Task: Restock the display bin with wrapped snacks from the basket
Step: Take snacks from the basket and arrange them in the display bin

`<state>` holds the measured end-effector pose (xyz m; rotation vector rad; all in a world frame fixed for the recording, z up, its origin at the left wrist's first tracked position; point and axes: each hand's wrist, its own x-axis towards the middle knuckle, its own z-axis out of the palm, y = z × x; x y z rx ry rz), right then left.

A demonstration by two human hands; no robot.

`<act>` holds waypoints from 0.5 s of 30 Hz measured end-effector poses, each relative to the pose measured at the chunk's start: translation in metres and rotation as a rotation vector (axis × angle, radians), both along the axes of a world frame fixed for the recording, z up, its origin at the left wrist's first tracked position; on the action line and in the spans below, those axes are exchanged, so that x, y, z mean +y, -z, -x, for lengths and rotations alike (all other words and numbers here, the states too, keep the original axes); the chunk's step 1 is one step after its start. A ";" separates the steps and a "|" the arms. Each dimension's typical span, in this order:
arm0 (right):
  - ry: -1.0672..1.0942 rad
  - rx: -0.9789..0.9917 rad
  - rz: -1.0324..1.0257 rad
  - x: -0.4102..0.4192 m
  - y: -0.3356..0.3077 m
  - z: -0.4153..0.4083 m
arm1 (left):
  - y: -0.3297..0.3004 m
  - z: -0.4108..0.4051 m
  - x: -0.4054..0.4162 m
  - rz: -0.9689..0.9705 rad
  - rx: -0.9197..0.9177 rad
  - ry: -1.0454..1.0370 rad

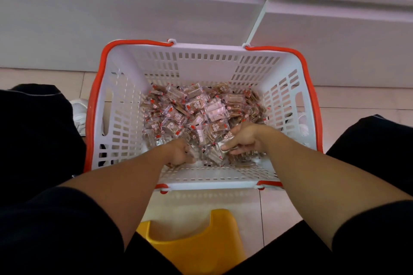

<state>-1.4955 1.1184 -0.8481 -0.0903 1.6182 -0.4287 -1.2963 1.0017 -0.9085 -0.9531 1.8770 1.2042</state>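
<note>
White cabinet fronts [156,18] fill the far side of your view, standing on a pale tiled floor [279,207]. Before you, on that floor and against the cabinets: one white slotted basket [125,100] with orange handles [91,107] folded down along its rim. Below it, near your lap: one yellow plastic stool [201,245], partly hidden by your dark clothing. Contents of the basket: a heap of wrapped snacks [201,114], small clear packets with brown filling and red marks, covering the bottom. Your two bare forearms reach in over the near wall. Your right hand [243,138] lies on the near right part of the heap, thumb and fingers curled around several packets. Your left hand [178,152] is at the near left part of the heap, fingers curled down into the packets and clutching some there.
</note>
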 end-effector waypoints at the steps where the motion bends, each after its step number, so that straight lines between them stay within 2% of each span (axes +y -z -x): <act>1: 0.025 -0.040 0.018 -0.001 -0.003 -0.001 | 0.000 -0.002 -0.002 -0.032 0.009 -0.076; 5: -0.014 -0.118 0.095 -0.012 -0.017 -0.005 | -0.025 -0.012 -0.010 -0.097 0.024 -0.318; 7: -0.096 -0.106 0.157 -0.019 -0.031 -0.005 | -0.040 -0.013 -0.016 -0.273 0.043 -0.546; 9: -0.174 -0.122 0.245 -0.029 -0.052 -0.005 | -0.064 -0.005 -0.020 -0.449 0.141 -0.720; 12: -0.196 -0.113 0.402 -0.049 -0.087 -0.007 | -0.103 0.013 -0.028 -0.467 0.268 -0.793; 15: -0.200 0.065 0.531 -0.062 -0.119 -0.007 | -0.149 0.021 -0.041 -0.621 0.353 -0.772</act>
